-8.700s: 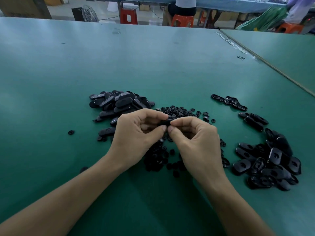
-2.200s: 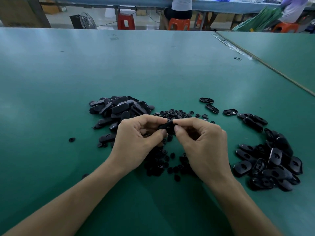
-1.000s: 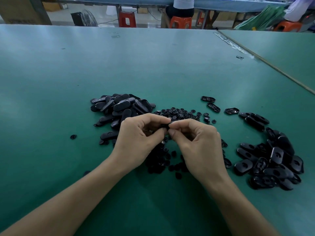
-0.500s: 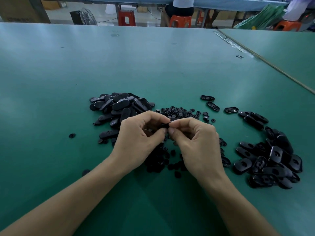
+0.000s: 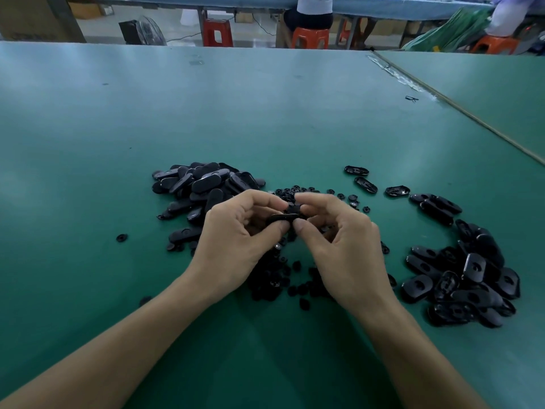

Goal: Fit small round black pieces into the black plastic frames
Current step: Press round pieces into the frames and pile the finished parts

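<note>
We find the left hand (image 5: 236, 243) pinching a frame (image 5: 280, 217), the right hand (image 5: 342, 249) pinching a round piece (image 5: 295, 208) against it, above the table (image 5: 265, 113). Risk: a tilted press drops the piece into the loose pile (image 5: 274, 286).

Black plastic on a matt green table (image 5: 265, 113)
The frames (image 5: 203, 184) look smooth and glossy, catching light; the round pieces (image 5: 272, 286) seem duller. The stools (image 5: 310, 37) are shiny plastic.
</note>
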Motion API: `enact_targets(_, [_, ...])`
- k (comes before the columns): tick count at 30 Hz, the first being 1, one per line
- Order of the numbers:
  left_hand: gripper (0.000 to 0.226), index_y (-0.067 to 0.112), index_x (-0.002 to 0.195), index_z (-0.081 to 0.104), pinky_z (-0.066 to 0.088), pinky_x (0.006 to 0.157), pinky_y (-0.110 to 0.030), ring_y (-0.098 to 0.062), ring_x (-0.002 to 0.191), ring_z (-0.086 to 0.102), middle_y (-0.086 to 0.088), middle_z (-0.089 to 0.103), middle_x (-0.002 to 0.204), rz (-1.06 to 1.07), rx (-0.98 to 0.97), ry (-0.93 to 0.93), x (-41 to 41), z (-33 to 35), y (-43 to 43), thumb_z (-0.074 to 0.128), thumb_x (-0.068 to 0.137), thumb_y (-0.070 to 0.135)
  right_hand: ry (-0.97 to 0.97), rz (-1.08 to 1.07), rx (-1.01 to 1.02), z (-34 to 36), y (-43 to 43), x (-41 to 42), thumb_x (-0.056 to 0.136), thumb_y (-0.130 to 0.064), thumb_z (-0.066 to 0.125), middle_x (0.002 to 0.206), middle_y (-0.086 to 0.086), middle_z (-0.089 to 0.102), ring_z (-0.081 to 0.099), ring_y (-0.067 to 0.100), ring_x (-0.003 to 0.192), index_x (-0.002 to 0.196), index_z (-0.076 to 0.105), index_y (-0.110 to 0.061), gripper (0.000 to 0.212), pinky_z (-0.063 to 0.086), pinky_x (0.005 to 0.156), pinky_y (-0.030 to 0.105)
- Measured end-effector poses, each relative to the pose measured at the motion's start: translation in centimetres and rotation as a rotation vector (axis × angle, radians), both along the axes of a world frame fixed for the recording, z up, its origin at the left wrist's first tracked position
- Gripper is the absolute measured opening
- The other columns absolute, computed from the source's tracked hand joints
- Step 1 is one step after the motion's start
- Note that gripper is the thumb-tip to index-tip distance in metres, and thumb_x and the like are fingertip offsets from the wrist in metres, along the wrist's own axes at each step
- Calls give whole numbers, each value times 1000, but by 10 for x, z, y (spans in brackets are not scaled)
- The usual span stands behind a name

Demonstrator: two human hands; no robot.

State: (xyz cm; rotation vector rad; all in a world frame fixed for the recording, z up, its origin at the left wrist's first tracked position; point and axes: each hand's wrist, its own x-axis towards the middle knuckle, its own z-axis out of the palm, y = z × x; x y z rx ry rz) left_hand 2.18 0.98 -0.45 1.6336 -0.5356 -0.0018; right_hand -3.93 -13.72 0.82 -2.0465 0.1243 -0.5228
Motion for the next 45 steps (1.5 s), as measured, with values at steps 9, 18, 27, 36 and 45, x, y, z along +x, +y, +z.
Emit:
enact_targets(9, [26, 25, 95, 73, 60, 76, -26, -12, 80, 72, -1, 77, 88, -29, -30, 36, 3, 0, 3, 82, 78, 6, 27, 108, 78, -1, -14, 3, 85, -14, 79, 81, -15, 75, 71, 3, 78, 91, 76, -25, 12, 54, 73, 16])
enact_targets(18, [25, 23, 96, 76, 59, 77, -22, -11, 80, 73, 0, 78, 87, -80, -21, 58, 6, -4, 4, 80, 79, 6, 35, 109, 63, -3, -12, 2, 86, -14, 76, 77, -12, 73, 67, 3, 69, 85, 73, -24, 11, 53, 64, 16])
enact_targets(27, [24, 19, 91, 76, 58, 69, -20, -11, 68, 72, -3, 78, 79, -85, -66, 116, 3, -2, 4, 81, 76, 1, 44, 76, 44, -1, -11, 4, 83, -13, 77, 70, -16, 71, 63, -2, 59, 77, 71, -26, 15, 46, 56, 10])
enact_targets(36, [29, 19, 85, 77, 59, 64, -23, -12, 61, 67, -5, 75, 71, -29, -45, 108, 4, 0, 6, 82, 74, -7, 61, 147, 54, 0, -14, 4, 85, -12, 78, 80, -11, 75, 72, 6, 76, 85, 75, -27, 16, 58, 72, 24])
enact_targets(45, [22, 14, 84, 74, 53, 54, -19, -11, 59, 65, -2, 72, 67, 56, -150, 91, 7, -5, 3, 75, 82, -8, 76, -3, -153, 12, -21, 14, 95, -17, 65, 90, -16, 74, 64, -5, 81, 110, 75, -26, 20, 45, 76, 3])
